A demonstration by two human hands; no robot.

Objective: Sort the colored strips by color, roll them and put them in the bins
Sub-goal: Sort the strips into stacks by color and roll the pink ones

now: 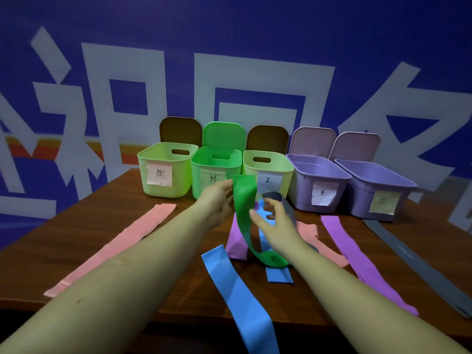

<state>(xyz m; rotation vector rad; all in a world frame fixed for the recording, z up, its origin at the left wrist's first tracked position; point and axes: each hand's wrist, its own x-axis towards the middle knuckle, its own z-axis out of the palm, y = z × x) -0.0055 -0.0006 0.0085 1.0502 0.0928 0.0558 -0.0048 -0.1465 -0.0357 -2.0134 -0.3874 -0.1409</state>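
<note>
Blue wall, wooden table

A dark brown wooden table (122,200) lies beneath both hands; beyond them rises a deep blue wall (255,26) bearing large white characters and an orange-red stripe (38,149).

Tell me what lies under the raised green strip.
Under the green strip show a blue strip and a purple strip on the table. How they overlap beneath is covered.

Smooth plastic bins (167,172), wood-grain table (122,200), matt strips (244,200), perhaps rubbery; paper labels (159,175).
</note>
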